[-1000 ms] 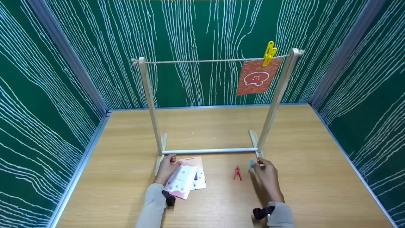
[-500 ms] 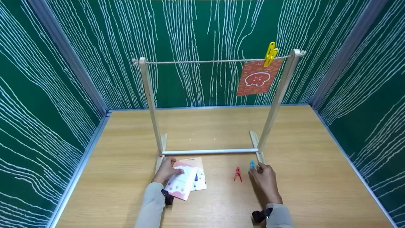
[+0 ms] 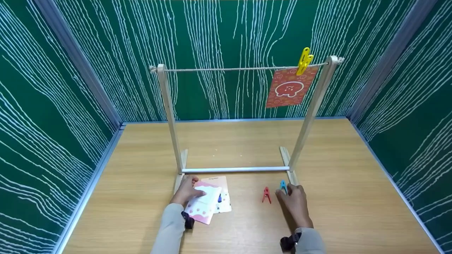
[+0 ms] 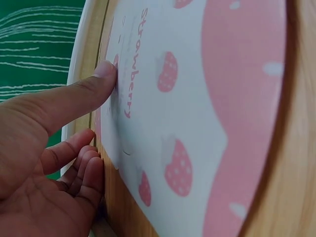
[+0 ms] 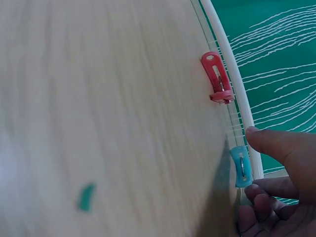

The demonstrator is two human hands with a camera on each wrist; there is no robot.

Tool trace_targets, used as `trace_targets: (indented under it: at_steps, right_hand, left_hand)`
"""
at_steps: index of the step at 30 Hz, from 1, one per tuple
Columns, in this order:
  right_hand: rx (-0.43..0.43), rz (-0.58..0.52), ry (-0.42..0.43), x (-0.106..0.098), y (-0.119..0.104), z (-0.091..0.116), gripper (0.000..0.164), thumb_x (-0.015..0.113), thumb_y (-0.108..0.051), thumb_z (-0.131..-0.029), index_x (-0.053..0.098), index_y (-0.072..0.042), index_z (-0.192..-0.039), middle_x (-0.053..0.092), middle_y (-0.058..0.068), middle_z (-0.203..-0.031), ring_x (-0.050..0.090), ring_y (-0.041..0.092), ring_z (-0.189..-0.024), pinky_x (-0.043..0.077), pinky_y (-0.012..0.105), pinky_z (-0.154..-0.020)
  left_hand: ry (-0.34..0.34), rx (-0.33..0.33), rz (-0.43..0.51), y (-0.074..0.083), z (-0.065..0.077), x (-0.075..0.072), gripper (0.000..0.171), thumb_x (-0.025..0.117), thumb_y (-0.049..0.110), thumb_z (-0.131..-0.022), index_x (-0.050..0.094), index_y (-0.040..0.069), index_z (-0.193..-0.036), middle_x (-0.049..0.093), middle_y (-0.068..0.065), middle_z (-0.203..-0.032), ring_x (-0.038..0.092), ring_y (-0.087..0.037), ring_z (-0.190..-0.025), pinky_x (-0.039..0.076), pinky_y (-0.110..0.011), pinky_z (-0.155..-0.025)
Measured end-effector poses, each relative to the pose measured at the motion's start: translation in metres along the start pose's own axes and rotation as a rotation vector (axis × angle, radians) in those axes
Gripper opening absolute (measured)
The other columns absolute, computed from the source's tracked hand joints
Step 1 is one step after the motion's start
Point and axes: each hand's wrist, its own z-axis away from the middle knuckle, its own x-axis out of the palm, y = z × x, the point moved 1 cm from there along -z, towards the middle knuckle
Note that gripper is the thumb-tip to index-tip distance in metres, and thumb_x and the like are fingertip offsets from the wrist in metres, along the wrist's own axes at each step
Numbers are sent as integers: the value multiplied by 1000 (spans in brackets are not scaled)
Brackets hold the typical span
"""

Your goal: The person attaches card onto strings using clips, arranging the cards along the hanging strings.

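My left hand [image 3: 187,192] lies at the left edge of a pink and white strawberry card [image 3: 203,208]. In the left wrist view the thumb rests on the face of this card [image 4: 168,118], while the other fingers stay outside its edge, loosely bent. A second, pale card [image 3: 222,203] lies partly hidden beneath it. My right hand [image 3: 296,203] is just in front of a small blue clothespin [image 3: 283,185], its thumb and fingers apart beside the clothespin [image 5: 241,167] in the right wrist view. A red clothespin [image 3: 266,195] stands on the table to the left.
Behind the hands rises a wooden frame [image 3: 169,116] with a rope [image 3: 219,69] across its top. A yellow clothespin [image 3: 304,61] holds a red card [image 3: 287,93] on the rope's right end. Green walls [image 3: 197,95] enclose the table [image 3: 240,137].
The right hand's fingers have drawn back from the blue clothespin, which now stands on the table. The left thumb has slid further over the strawberry card; the card stays put.
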Motion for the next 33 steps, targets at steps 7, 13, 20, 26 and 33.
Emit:
trace_targets:
  at_steps: [7,13,20,26,33]
  right_hand:
    - [23,22,-37,2,0,2,53,69,-17,-86,53,15,-126,43,19,-99,44,24,-80,35,27,-60]
    - [33,20,-68,2,-2,3,52,69,-18,-86,54,12,-126,39,18,-101,42,24,-82,34,28,-61]
    - [37,35,-78,2,-4,3,51,68,-15,-87,53,11,-128,38,17,-101,42,25,-85,35,30,-65]
    - [41,36,-52,3,-4,1,48,69,-14,-87,56,10,-126,39,17,-98,41,24,-82,34,30,-63]
    - [-40,12,11,1,0,4,38,72,-12,-81,64,12,-110,47,19,-94,43,24,-79,37,29,-66]
  left_hand:
    - [-2,-14,-24,0,1,1,49,82,5,-71,56,-1,-113,53,-17,-115,51,-32,-110,41,-46,-100]
    - [3,-34,2,1,3,0,48,82,4,-71,55,1,-109,51,-17,-116,50,-32,-110,40,-46,-101]
    - [12,-15,-13,1,3,1,46,82,3,-70,54,0,-106,51,-16,-112,50,-30,-107,40,-45,-98]
    - [7,-29,-20,2,2,1,45,82,2,-71,53,1,-106,50,-14,-111,49,-28,-105,40,-44,-97]
    - [8,66,-49,1,3,1,47,82,1,-69,48,-2,-102,46,-12,-100,43,-24,-94,40,-36,-85]
